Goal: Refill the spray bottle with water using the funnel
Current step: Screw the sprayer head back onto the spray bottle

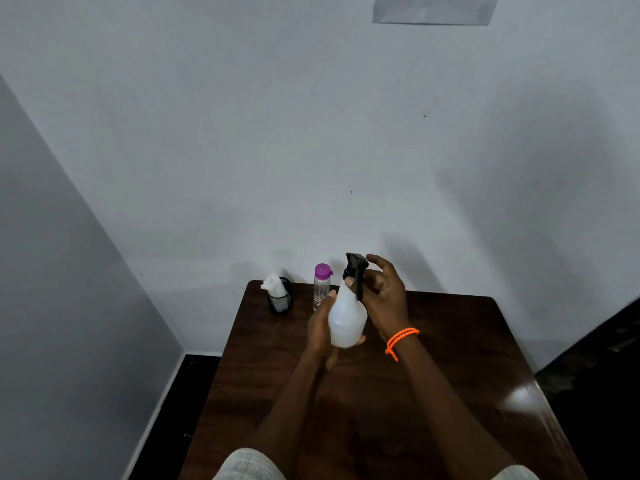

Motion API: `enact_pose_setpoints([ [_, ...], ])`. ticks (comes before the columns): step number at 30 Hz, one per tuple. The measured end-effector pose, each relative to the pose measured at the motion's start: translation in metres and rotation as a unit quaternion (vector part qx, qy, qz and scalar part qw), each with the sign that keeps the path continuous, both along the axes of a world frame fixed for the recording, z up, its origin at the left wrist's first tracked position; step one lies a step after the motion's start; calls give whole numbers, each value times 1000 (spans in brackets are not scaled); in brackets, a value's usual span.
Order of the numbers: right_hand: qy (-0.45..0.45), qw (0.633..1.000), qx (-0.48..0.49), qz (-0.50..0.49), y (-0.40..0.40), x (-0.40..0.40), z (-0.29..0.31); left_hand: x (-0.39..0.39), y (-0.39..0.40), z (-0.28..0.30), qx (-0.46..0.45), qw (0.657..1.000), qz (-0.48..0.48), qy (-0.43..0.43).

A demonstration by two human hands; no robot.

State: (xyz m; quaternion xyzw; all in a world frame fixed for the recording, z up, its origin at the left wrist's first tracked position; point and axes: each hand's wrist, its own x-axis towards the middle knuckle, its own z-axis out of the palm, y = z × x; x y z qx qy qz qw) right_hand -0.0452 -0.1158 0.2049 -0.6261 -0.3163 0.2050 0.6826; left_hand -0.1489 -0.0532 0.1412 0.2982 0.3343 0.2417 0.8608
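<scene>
I am gripping the spray bottle (346, 320) upright at frame centre in my left hand (319, 328), my right hand (384, 295) pinching its trigger head (356, 264) directly above

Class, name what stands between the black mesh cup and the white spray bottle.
In the head view, a clear bottle with a purple cap stands between the mesh cup and the spray bottle.

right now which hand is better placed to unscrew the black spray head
Right: the right hand curls its fingers round the black plastic trigger head of the white translucent spray bottle, while the left hand grips its body.
</scene>
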Motion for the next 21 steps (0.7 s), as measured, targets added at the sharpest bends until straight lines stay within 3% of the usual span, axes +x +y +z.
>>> enact_pose_setpoints([
  [12,11,989,-9,148,-14,4,20,-2,3,8,-41,996,-78,-14],
  [21,-51,968,-87,230,-15,27,21,-8,13,3,-26,996,-84,9],
])
